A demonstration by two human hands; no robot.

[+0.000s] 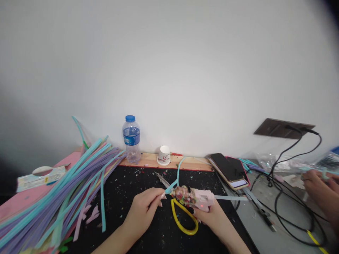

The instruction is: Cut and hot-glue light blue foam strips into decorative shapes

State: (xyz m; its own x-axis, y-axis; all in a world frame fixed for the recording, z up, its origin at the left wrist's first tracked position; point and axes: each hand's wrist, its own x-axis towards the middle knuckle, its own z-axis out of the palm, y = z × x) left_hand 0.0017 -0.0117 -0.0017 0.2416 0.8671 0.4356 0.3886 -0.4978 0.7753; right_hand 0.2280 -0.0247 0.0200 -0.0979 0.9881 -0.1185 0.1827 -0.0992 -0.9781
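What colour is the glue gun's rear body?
Pale pink; the glue gun's rear body shows best in the head view.

Bkgd: plain pale-grey wall. RHS: dark-brown rectangular socket panel, black thin cables plugged in, looping down over smooth grey tabletop. Crumpled clear plastic bags nr wall, below panel. Along wall base, ctr: pale wood strip. On it: clear plastic btl w/ blue cap + blue label, upright; to its rt, sm. white paper cup w/ dark-red print; thin red stick-like item just beside cup. Nr strip's rt end: black-screened flat phone, overlapping pink-edged phone.
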